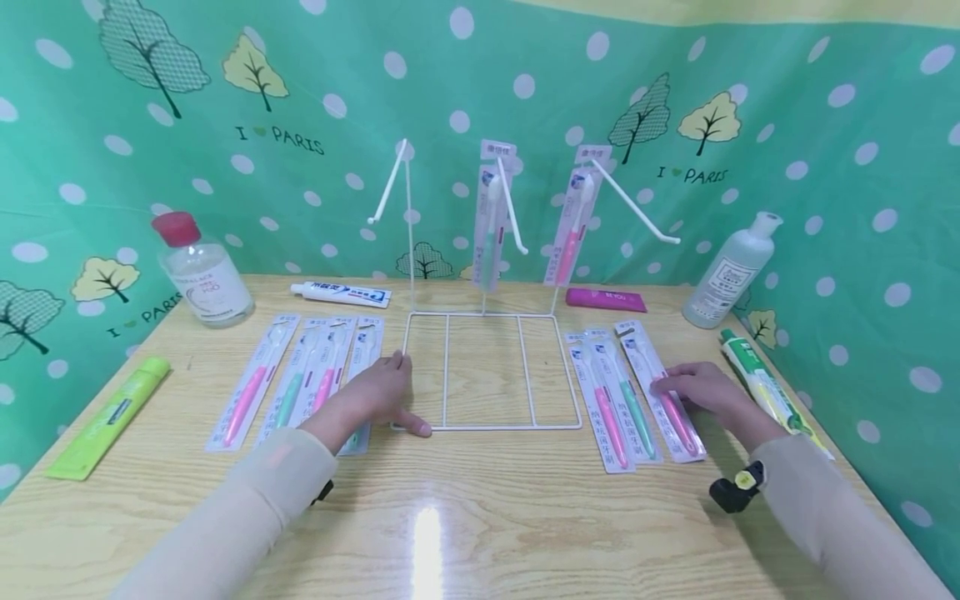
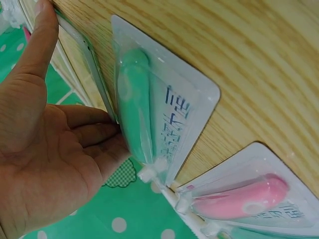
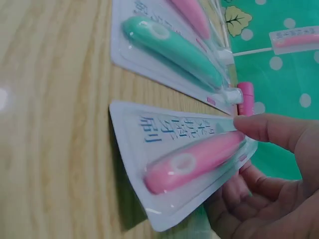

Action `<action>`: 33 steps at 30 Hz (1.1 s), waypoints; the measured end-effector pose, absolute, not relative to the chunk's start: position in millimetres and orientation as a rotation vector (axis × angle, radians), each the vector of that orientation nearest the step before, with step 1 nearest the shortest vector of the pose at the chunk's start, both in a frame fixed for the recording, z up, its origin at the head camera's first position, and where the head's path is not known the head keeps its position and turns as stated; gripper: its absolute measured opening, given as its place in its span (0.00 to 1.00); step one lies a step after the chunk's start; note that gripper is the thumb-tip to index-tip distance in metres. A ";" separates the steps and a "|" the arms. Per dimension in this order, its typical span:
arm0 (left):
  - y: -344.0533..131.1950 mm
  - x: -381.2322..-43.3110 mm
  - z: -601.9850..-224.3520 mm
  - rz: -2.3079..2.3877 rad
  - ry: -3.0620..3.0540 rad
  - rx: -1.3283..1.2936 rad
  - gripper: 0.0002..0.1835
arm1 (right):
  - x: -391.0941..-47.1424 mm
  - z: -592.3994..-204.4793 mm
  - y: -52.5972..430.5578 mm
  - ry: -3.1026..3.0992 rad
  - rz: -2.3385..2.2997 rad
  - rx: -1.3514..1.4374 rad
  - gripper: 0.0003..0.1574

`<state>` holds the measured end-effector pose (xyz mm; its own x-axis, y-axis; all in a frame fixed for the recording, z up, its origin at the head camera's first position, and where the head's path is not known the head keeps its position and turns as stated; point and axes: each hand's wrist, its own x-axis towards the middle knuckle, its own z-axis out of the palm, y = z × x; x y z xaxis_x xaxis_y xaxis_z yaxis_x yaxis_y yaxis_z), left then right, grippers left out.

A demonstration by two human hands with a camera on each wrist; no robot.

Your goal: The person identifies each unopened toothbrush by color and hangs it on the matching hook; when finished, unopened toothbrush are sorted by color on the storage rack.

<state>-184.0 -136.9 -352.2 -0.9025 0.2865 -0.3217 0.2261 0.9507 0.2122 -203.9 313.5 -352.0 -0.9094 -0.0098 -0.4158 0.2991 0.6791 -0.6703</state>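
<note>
We see the pink toothbrush pack (image 3: 194,162) to the right of the white wire rack (image 1: 487,428), pinched between the thumb and fingers of the right hand (image 1: 701,387). The gap between them is narrow, with the thumb at one edge of the pack and bent fingers at the other. The left hand (image 1: 386,390) touches the rack's front left corner: its thumb meets the front wire, and its fingers stand wide of the thumb, by the side wire, just beside a green toothbrush pack (image 2: 134,104).

On the held pack we read Chinese characters ending in 抗菌牙刷. We make out "H2O" on the red-capped bottle (image 1: 210,287), left of the rack, and "I PARIS" with a heart on the curtain (image 1: 487,50) behind the rack. The lettering on the white tube (image 1: 341,293), left of the rack's back edge, is too small for us to read.

Both forearms, in pale sleeves (image 1: 225,508), reach in from the near side of the rack, low over the worktop (image 1: 525,517).
</note>
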 end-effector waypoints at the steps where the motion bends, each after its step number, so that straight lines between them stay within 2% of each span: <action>1: -136.7 -184.1 -352.2 0.243 2.749 0.374 0.67 | -202.3 -351.8 315.6 2.505 -1.110 0.230 0.47; 15: -137.3 -186.1 -351.2 0.264 2.738 0.358 0.68 | -172.4 -327.0 332.1 2.589 -1.290 0.118 0.49; 19: -137.3 -186.1 -351.5 0.284 2.733 0.354 0.68 | -163.8 -318.2 332.8 2.568 -1.444 0.058 0.41; 25: -137.4 -184.6 -350.5 0.289 2.731 0.363 0.68 | -150.8 -303.8 326.7 2.510 -1.833 -0.145 0.16; 28: -137.6 -184.5 -350.0 0.285 2.734 0.359 0.68 | -144.2 -294.4 320.4 2.458 -1.988 -0.288 0.13; 33: -137.4 -184.6 -349.6 0.295 2.737 0.369 0.68 | -136.7 -279.6 308.8 2.192 -2.252 -0.578 0.18</action>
